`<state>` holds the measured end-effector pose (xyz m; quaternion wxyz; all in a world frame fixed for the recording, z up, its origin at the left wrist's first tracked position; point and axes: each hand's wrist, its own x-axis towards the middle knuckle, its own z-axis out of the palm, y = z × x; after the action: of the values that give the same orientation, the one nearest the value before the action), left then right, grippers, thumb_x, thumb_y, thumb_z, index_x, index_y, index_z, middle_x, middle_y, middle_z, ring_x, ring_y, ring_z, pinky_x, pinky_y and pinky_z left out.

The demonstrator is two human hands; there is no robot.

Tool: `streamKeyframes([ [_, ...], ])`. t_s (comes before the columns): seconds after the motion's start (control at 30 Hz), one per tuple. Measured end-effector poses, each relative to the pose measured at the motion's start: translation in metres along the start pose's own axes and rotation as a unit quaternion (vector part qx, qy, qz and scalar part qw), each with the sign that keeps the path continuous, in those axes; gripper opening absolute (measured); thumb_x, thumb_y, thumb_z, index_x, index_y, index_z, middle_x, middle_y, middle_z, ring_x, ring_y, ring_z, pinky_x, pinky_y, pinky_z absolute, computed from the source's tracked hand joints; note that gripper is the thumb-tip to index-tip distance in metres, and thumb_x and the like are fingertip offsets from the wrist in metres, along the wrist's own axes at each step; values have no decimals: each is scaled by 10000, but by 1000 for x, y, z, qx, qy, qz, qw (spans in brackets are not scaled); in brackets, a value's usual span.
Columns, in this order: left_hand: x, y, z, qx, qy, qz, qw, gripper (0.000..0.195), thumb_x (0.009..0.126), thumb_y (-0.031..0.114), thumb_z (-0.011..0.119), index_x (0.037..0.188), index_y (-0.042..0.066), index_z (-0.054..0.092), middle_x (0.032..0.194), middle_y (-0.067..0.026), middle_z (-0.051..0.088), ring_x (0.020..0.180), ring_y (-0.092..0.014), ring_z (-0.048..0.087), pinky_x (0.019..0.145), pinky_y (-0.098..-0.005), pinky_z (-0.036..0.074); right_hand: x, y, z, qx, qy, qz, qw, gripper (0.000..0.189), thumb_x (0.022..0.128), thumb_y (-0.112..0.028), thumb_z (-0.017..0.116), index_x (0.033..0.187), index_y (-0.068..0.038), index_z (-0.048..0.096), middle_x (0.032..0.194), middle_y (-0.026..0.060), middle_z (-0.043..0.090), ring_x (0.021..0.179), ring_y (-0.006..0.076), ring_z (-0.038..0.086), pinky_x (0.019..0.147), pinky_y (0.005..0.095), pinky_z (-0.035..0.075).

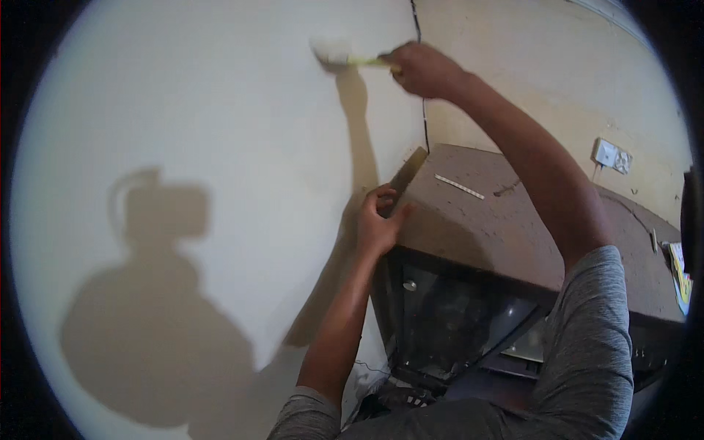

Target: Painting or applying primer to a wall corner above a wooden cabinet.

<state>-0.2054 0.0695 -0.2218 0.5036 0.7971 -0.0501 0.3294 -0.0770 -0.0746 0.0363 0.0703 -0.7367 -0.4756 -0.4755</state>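
My right hand [426, 71] is raised near the wall corner, closed around the yellow-green handle of a brush [363, 61]. The brush's wide head is blurred and lies at the white wall [247, 110]; whether its bristles touch the wall I cannot tell. Lower down, my left hand [379, 223] is at the near left corner of a brown cabinet top [467, 225], beside the narrow gap to the wall. Its thumb points over the cabinet edge and its fingers are slightly curled, with nothing held in them.
A pale marked strip [459, 186] and scattered debris lie on the cabinet top. Below is a dark glass door [445, 313] with a round knob. A black cable [424, 121] runs down the wall corner. A switch and socket plate [612, 155] and papers [681, 275] are to the right.
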Motion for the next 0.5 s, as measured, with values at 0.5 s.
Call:
streamKeyframes([
  [0.5, 0, -21, -5, -67, -6, -48, 997, 610, 772, 348, 864, 1218, 33, 590, 1340, -132, 589, 1154, -255, 603, 974, -400, 483, 86, 31, -88, -62, -57, -21, 996, 281, 863, -183, 649, 1123, -117, 731, 1068, 151, 705, 989, 344, 666, 872, 434, 536],
])
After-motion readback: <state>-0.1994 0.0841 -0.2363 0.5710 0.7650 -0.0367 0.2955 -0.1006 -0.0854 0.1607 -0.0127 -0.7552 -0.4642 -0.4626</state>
